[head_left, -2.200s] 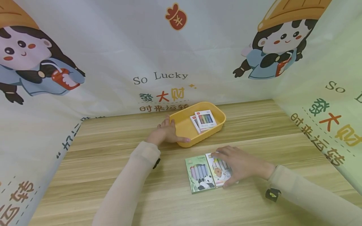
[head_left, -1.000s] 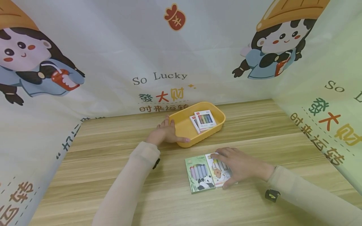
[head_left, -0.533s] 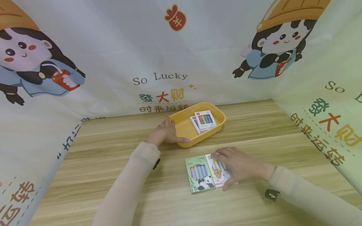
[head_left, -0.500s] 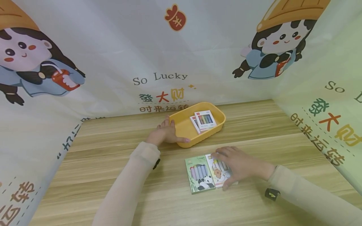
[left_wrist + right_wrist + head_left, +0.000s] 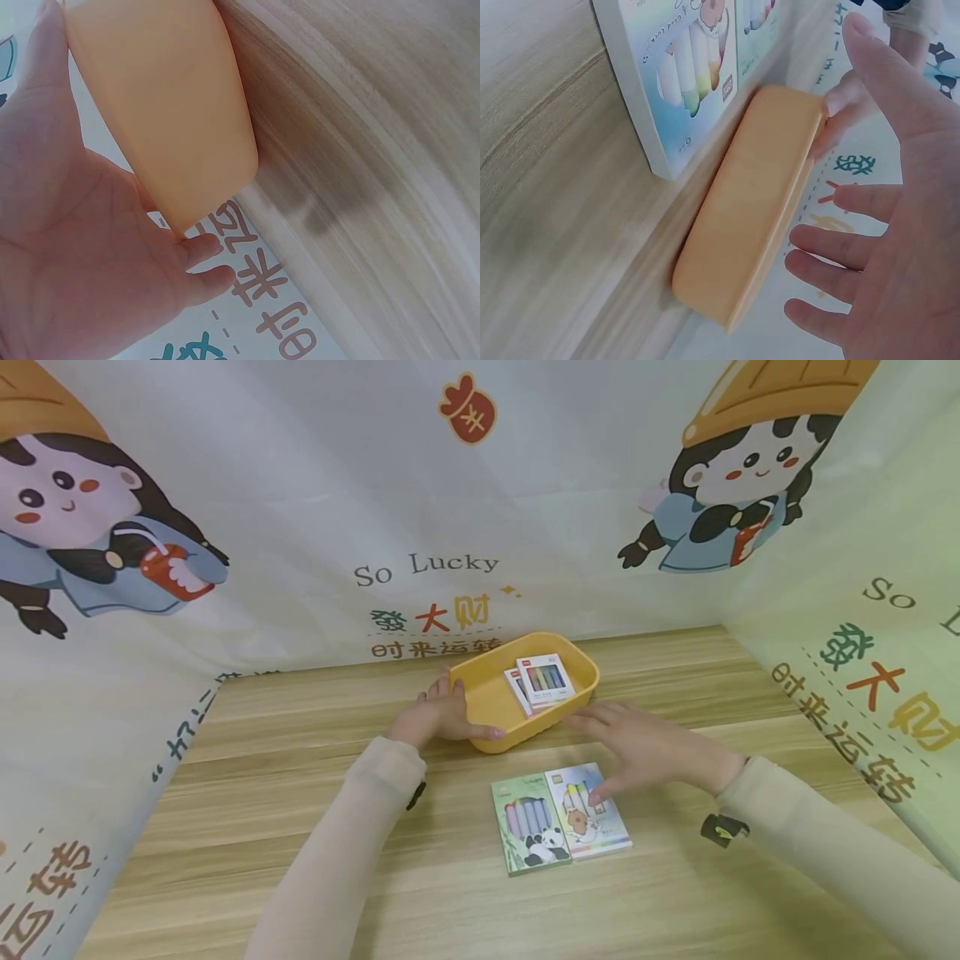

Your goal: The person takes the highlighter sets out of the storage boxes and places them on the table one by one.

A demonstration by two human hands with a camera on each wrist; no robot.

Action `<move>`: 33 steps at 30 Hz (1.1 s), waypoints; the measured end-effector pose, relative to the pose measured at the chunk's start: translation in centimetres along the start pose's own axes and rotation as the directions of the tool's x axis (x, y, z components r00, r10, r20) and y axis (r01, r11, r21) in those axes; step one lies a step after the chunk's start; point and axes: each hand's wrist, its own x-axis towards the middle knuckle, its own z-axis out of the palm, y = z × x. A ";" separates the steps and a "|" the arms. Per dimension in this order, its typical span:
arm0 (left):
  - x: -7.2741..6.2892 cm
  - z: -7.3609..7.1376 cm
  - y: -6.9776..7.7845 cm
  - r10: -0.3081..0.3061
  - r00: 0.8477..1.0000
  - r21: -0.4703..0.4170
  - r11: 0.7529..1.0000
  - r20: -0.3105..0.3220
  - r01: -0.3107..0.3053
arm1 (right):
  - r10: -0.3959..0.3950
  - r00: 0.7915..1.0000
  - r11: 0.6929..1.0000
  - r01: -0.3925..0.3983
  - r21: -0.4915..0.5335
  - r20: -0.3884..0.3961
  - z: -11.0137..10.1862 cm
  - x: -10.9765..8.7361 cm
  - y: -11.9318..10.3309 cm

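Note:
A yellow plastic basket point(image 5: 491, 693) stands at the back of the table, two small white crayon boxes point(image 5: 546, 680) overlapping inside it. My left hand point(image 5: 438, 714) holds its left end, thumb on the near side and fingers round the far side; some fingers are hidden behind the wall in the left wrist view. A green crayon box with a panda point(image 5: 531, 823) lies in front of the basket, and a white crayon box with a cartoon point(image 5: 588, 818) lies beside it. My right hand point(image 5: 648, 747), fingers spread and holding nothing, hovers between the white cartoon box and the basket.
The wood-grain table point(image 5: 420, 885) ends at a printed cloth wall point(image 5: 300, 510) close behind the basket. More printed cloth rises along both sides.
My right hand has come off the white cartoon box and moved away from me, towards the basket's near right side. The left hand, basket and boxes stay where they were.

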 end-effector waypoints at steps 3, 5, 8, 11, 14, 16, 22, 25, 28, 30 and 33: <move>-0.1 0.0 0.1 0.001 1.000 0.006 1.000 0.000 -0.001 | -0.013 1.000 1.000 0.013 0.008 0.001 -0.1 0.1 0.1; -0.1 0.0 0.1 0.002 1.000 0.013 1.000 -0.002 -0.002 | -0.021 1.000 1.000 0.021 0.012 0.002 -0.1 0.3 0.1; 0.0 0.0 0.0 0.002 1.000 0.014 1.000 -0.004 -0.002 | -0.031 1.000 0.999 0.031 0.016 -0.003 -0.2 0.5 0.2; 0.1 0.0 0.0 -0.001 1.000 0.007 1.000 -0.005 0.002 | -0.038 0.999 0.999 0.038 0.010 -0.010 -0.4 0.9 0.3; 0.1 0.0 -0.1 -0.005 1.000 0.000 1.000 -0.008 0.005 | -0.044 0.999 0.999 0.044 0.002 -0.011 -0.8 1.4 0.5; 0.1 0.0 -0.1 -0.007 1.000 0.000 1.000 -0.009 0.007 | -0.042 0.999 0.999 0.042 -0.002 -0.006 -1.1 1.8 0.6; 0.0 0.0 -0.2 -0.005 1.000 0.009 1.000 -0.010 0.006 | -0.033 0.999 0.999 0.033 -0.005 0.001 -2.2 3.0 1.0; 0.0 0.0 -0.1 0.002 1.000 0.013 1.000 -0.014 -0.002 | -0.021 1.000 1.000 0.021 -0.004 -0.002 -2.5 3.7 1.4; 0.0 0.1 -0.1 0.007 1.000 0.013 1.000 -0.017 -0.007 | -0.001 1.000 1.000 0.001 0.005 -0.006 -2.7 4.3 1.9; 0.0 0.1 -0.1 0.008 1.000 0.014 1.000 -0.018 -0.008 | 0.011 1.000 1.000 -0.011 0.014 -0.010 -2.8 4.6 2.1; 0.2 0.2 0.0 0.011 1.000 0.018 1.000 -0.017 -0.011 | 0.030 1.000 0.999 -0.030 0.035 -0.008 -2.8 5.1 2.5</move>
